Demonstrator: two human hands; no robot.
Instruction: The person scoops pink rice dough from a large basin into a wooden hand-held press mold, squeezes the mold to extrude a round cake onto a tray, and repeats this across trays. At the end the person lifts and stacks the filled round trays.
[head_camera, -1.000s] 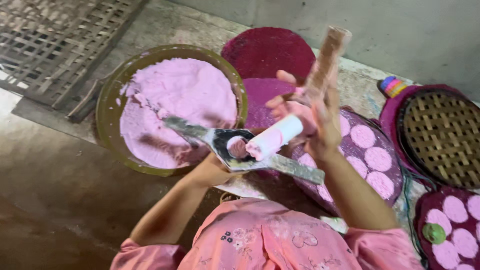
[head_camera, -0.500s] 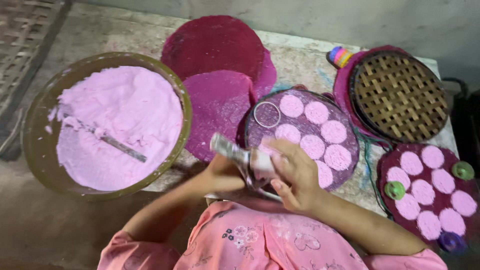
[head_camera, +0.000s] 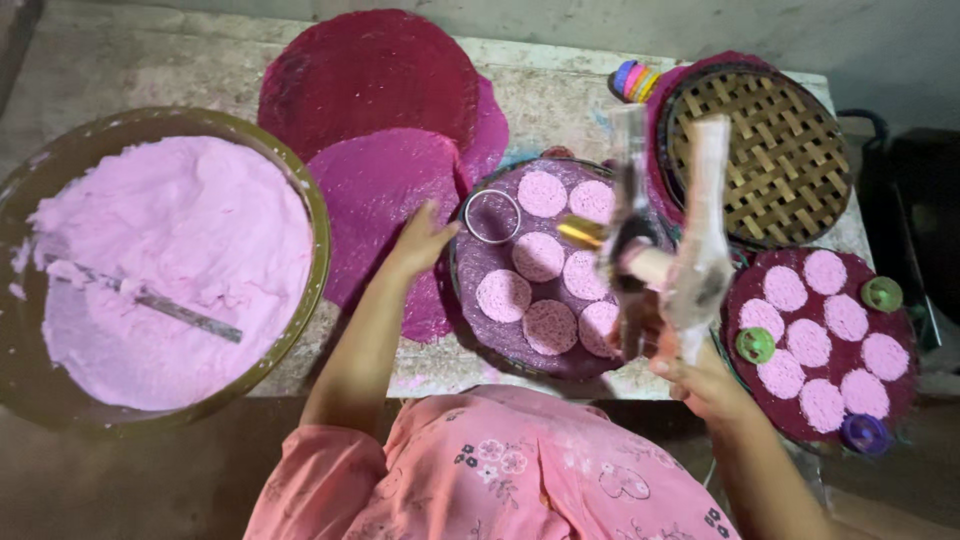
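Press (head_camera: 665, 265), a blurred, pale, long-handled tool, sits gripped in the right hand (head_camera: 700, 375), fingers wrapped tight. Left hand (head_camera: 425, 240) is spread on the woven tray (head_camera: 480, 325), a wire ring (head_camera: 492, 216) beside its fingertips.

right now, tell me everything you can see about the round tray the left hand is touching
The round tray lies flat on the table, covered with dark purple-pink cloth. Seven pale pink, rough-surfaced discs lie on it, apart from one another, and a thin metal ring sits near its upper left edge. The left hand rests at its left rim beside the ring. The right hand holds blurred tools over its right side.
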